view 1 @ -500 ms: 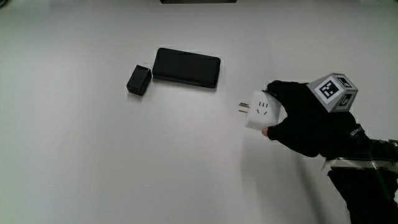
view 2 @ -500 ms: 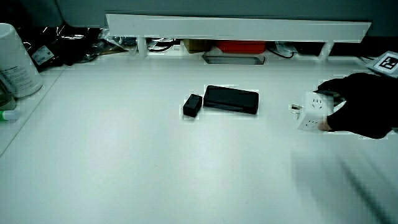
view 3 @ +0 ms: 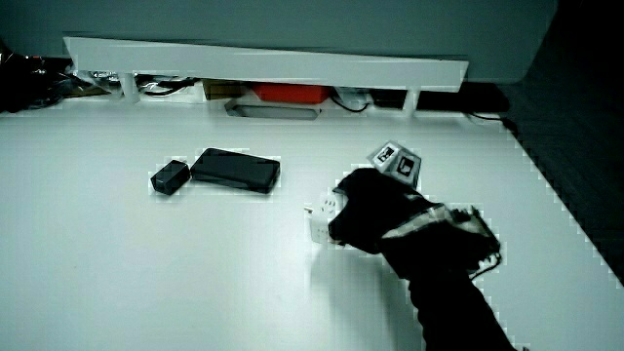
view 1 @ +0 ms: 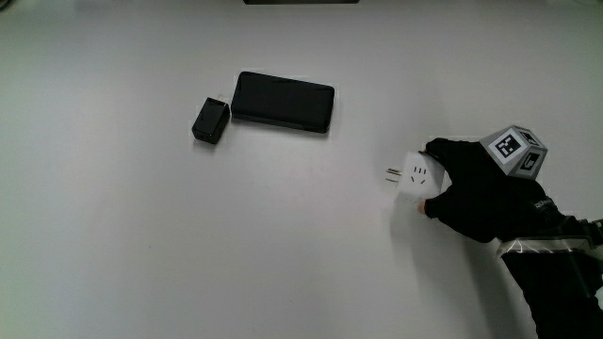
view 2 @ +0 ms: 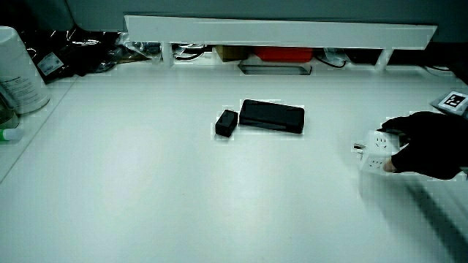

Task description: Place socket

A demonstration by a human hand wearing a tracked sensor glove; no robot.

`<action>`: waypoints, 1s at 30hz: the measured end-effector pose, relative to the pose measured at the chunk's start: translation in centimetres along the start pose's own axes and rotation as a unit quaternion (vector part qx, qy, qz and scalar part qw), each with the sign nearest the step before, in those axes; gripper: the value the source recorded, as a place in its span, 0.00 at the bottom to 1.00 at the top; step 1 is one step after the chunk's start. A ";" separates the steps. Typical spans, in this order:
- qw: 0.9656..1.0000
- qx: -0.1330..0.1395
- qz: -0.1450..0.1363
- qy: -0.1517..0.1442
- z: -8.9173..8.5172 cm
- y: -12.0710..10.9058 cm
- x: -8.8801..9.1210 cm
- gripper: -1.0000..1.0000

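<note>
The hand (view 1: 476, 193) grips the socket (view 1: 417, 177), a small white cube with metal prongs sticking out of the face turned away from the palm; the fingers (view 1: 441, 149) curl over its top and the thumb presses its nearer edge; in both side views the same hold shows, hand (view 2: 428, 145) wrapped round the socket (view 2: 374, 152), hand (view 3: 375, 210) with the socket (view 3: 325, 214) poking out of it; the patterned cube (view 1: 514, 151) rides on the back of the glove. The socket sits low over the bench (view 1: 141, 245), touching it or just short of it, and I cannot tell which from these views; it is well apart from the black phone (view 1: 283, 102) and the small black adapter (view 1: 210, 120), which lie just beside one another, farther from the person than the socket. The step in hand looks like the set-down itself, nearly done; to do it well, bring the flat underside square onto the bench so the cube does not rock onto an edge; keep the prongs level and off the surface, since they could tip the body if they catch; ease the fingers apart only once the weight is fully on the bench, then lift the hand straight up so the glove does not drag the light cube sideways.
</note>
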 end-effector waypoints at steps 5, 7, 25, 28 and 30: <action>1.000 -0.009 -0.009 0.016 -0.8 0.4 1.5 0.50; 1.000 -0.010 -0.006 0.026 -1.0 0.4 2.0 0.50; 0.998 -0.024 -0.018 0.058 -1.2 0.5 3.4 0.31; 0.998 -0.026 -0.016 0.057 -1.2 0.6 3.5 0.26; 0.996 -0.056 -0.023 0.065 -1.2 0.7 3.5 0.24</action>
